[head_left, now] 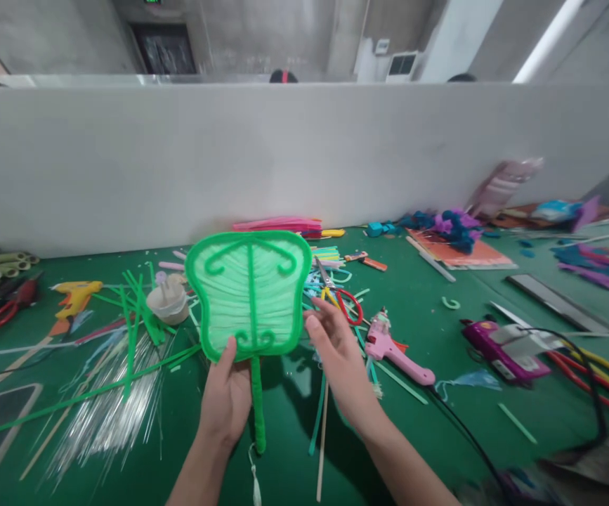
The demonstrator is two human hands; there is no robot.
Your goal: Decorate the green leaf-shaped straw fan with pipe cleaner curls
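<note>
A green hand fan [277, 295] is held upright above the table, its face toward me. Fuzzy stems, like pipe cleaners, form its rim, centre rib and curls, and a pale tassel [256, 486] hangs from the handle's end. My left hand [227, 393] grips the fan's lower left edge, thumb in front and the other fingers behind it. Just off the fan's right edge is my right hand [338, 348], fingers apart and holding nothing. Behind that hand lie red-handled scissors [350, 307], and a pink glue gun [396, 351] rests to its right.
Green pipe cleaners [131, 316], clear thin strands [112, 400] and a yellow glue gun [76, 299] lie left, near a small white cup [168, 302]. A purple power strip [501, 351] with a black cable sits right. A white partition [304, 154] closes the table's back.
</note>
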